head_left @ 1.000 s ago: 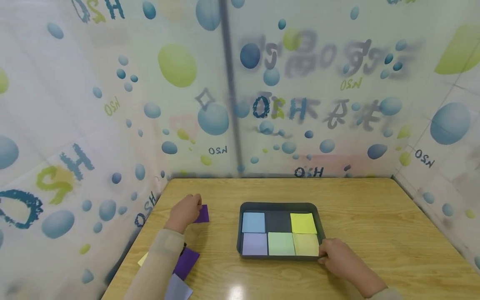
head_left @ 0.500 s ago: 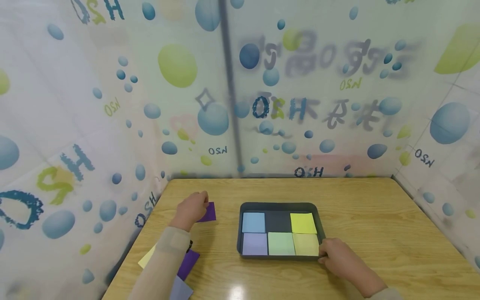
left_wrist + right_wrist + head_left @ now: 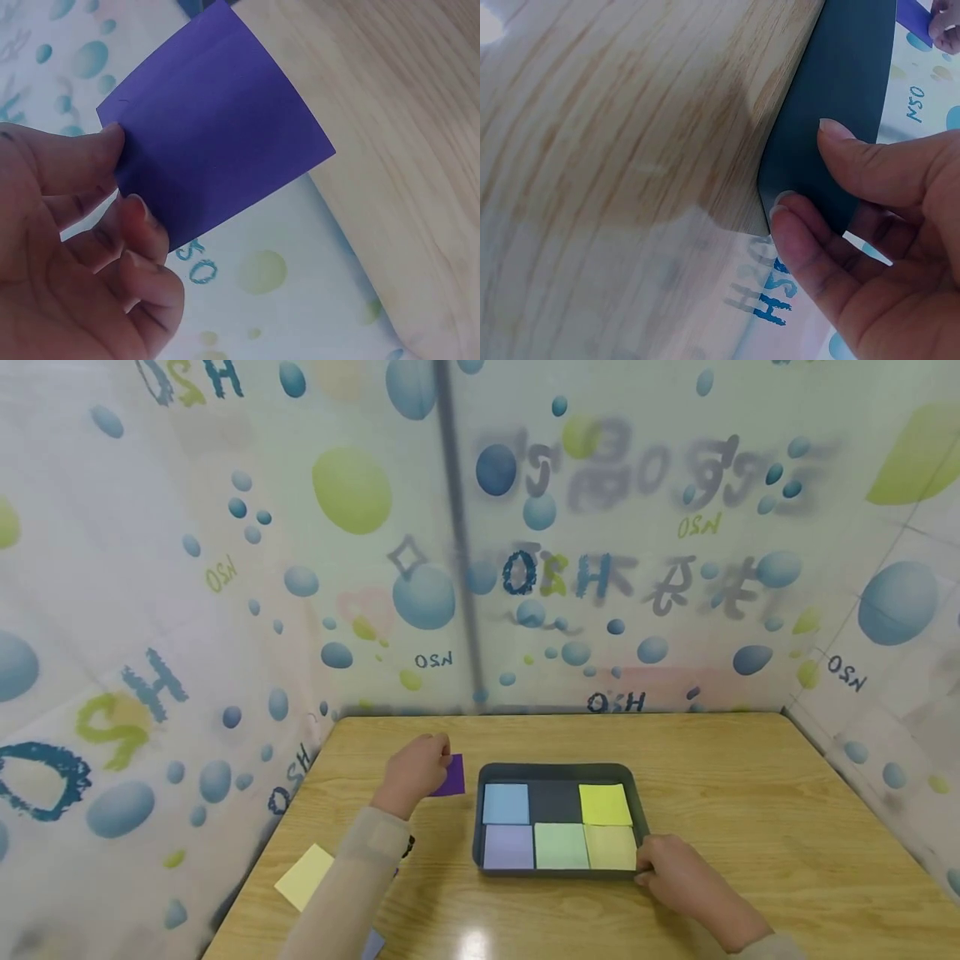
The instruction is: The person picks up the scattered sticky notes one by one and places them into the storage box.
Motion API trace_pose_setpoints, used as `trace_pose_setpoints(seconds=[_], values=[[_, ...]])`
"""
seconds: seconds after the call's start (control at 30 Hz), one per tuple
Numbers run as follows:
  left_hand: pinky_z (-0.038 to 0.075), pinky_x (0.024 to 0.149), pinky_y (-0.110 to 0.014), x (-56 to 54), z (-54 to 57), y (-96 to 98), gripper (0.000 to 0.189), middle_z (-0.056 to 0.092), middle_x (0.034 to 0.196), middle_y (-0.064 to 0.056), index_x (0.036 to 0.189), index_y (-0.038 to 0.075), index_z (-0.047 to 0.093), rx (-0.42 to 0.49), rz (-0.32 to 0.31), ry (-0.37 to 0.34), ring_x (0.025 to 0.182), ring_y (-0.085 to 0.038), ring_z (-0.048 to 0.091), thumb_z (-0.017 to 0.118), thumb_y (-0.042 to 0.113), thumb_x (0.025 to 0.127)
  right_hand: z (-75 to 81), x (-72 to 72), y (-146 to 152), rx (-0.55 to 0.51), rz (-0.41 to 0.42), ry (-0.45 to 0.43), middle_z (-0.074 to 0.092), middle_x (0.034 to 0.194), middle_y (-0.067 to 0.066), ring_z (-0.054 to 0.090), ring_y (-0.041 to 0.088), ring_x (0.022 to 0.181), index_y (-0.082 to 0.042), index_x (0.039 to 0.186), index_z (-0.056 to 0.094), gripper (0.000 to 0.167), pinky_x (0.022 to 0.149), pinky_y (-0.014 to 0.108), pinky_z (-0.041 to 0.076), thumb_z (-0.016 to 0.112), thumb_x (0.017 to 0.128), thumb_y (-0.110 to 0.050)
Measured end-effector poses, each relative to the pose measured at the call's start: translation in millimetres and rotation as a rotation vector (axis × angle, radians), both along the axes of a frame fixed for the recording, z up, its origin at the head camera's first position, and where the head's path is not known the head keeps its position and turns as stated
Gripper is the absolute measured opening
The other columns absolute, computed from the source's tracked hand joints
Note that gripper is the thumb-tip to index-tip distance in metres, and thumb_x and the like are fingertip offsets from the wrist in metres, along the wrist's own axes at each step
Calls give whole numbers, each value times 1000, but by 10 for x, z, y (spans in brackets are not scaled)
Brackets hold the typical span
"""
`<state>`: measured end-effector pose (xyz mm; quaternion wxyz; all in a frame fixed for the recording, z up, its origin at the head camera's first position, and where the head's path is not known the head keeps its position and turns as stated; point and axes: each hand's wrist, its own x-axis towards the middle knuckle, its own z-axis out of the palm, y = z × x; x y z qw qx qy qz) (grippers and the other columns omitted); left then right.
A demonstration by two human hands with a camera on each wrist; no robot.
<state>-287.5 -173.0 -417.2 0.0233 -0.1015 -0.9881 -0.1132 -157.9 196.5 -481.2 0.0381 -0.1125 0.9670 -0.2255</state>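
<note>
A purple square of paper point(image 3: 454, 777) is pinched between the thumb and fingers of my left hand point(image 3: 416, 770), in the air left of the tray. In the left wrist view the purple paper point(image 3: 214, 127) bends slightly, its surface plain. The dark grey tray point(image 3: 555, 803) holds a blue square point(image 3: 506, 804) and a bright yellow square point(image 3: 604, 804) behind, with bare tray floor between them. Along its front row lie lavender point(image 3: 508, 847), mint green point(image 3: 561, 846) and pale yellow point(image 3: 611, 847) squares. My right hand point(image 3: 678, 877) grips the tray's front right corner, thumb against its wall point(image 3: 829, 82).
On the table's left side lies a pale yellow paper point(image 3: 303, 878). A lavender paper point(image 3: 372, 946) peeks out beside my left sleeve point(image 3: 348, 885), which covers most of a purple one. Patterned curtain-like sheeting point(image 3: 360, 568) rises behind and beside the wooden table point(image 3: 750, 793).
My left hand has carried the purple paper rightward, closer to the tray. Its sleeve now uncovers more of the pale yellow paper and hides more of the other papers. The right hand stays put.
</note>
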Motion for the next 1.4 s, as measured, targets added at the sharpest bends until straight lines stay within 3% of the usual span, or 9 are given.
trace_pose_setpoints(seconds=[0.27,0.7,1.1,1.4], values=[[49,62,-32,41,97,181,5,61,86,-1,97,14,62,6,-18,15,73,-16,54,64,19,100,-19,-5,17,7,21,18,58,71,-6,51,6,65,-14,68,68,21,58,23,46,82,77,-3],[49,62,-33,51,71,408,5,63,89,-1,94,15,62,41,-80,24,73,-16,55,64,18,99,8,0,1,10,14,6,58,71,-5,51,7,65,-14,68,68,21,58,23,46,82,77,-1],[46,59,-28,51,63,849,5,61,86,1,95,15,62,78,-185,7,71,-15,53,64,17,99,12,-3,-3,12,-19,-18,58,70,-4,51,9,65,-13,67,67,22,58,24,46,81,78,0],[46,58,-28,77,8,1163,6,62,89,3,98,18,62,48,-227,-59,71,-12,54,62,23,101,-12,-3,5,5,2,-2,58,70,-4,50,8,65,-13,68,68,22,57,23,45,81,78,0]])
